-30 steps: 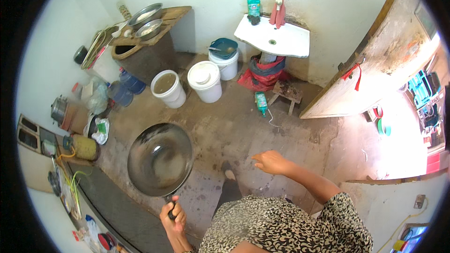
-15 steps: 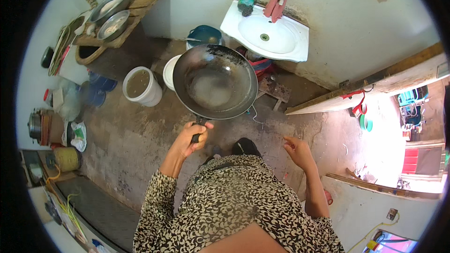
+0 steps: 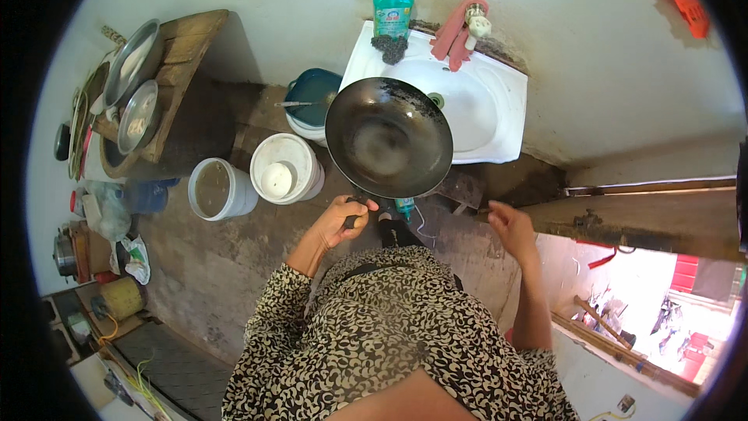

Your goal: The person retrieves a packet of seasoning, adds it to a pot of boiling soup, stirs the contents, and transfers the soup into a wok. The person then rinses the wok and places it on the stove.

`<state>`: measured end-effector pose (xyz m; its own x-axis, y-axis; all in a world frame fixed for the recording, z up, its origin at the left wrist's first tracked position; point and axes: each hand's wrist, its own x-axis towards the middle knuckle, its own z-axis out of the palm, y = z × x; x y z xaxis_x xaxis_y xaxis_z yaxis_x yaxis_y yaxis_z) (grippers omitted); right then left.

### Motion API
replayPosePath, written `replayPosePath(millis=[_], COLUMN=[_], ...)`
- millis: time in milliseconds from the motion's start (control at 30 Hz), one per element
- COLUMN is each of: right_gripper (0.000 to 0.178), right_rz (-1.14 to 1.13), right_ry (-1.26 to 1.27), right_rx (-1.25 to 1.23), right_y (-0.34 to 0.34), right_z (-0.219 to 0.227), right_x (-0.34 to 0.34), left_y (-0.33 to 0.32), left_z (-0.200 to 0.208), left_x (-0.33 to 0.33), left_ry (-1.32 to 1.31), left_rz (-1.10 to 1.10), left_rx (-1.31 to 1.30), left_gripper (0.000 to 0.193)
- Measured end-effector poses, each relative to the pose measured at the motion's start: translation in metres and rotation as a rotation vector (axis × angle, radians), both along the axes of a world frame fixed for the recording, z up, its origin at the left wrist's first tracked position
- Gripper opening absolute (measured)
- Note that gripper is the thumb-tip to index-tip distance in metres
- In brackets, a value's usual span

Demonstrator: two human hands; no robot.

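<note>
My left hand is closed round the black handle of a dark wok, just in front of me. The wok's worn, shiny inside holds nothing I can see, and its right part overlaps the front left of a white wash basin. Off to the right, my right hand hangs in the air with loosely curled fingers and nothing in it. A red-pink cloth drapes over the tap. Behind the basin's left end stands a green pump bottle, with a dark scouring pad before it.
Left of the wok are a white bucket of cloudy liquid, another with a small white bowl inside, and a dark green basin. A wooden board carries metal bowls at far left. A wooden door stands open at right.
I have come closer to the wash basin, and the wok now hangs partly over its front left edge. The second bucket, earlier mostly hidden behind the wok, shows fully.
</note>
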<state>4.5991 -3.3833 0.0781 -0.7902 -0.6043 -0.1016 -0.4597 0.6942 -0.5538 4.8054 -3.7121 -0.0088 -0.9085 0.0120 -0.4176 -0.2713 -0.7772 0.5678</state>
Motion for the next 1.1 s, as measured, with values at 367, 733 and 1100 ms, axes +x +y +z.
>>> replayPosePath(millis=[367, 733, 1100], right_gripper=[0.031, 0.040, 0.048], right_rz=[-0.011, -0.105, 0.046], right_ry=[0.073, 0.192, 0.519], right_rx=[-0.204, -0.313, 0.018], right_y=[-0.157, -0.218, -0.262], right_z=[0.097, 0.118, 0.121], right_x=[-0.197, -0.230, -0.230], left_y=[-0.054, -0.100, -0.099], left_z=[-0.025, -0.032, -0.009], left_x=[-0.082, -0.090, -0.113], left_ry=[-0.081, -0.462, -0.559], left_rz=[-0.084, -0.324, -0.357], left_rx=[-0.070, -0.117, -0.374], left_gripper=[0.023, 0.022, 0.028])
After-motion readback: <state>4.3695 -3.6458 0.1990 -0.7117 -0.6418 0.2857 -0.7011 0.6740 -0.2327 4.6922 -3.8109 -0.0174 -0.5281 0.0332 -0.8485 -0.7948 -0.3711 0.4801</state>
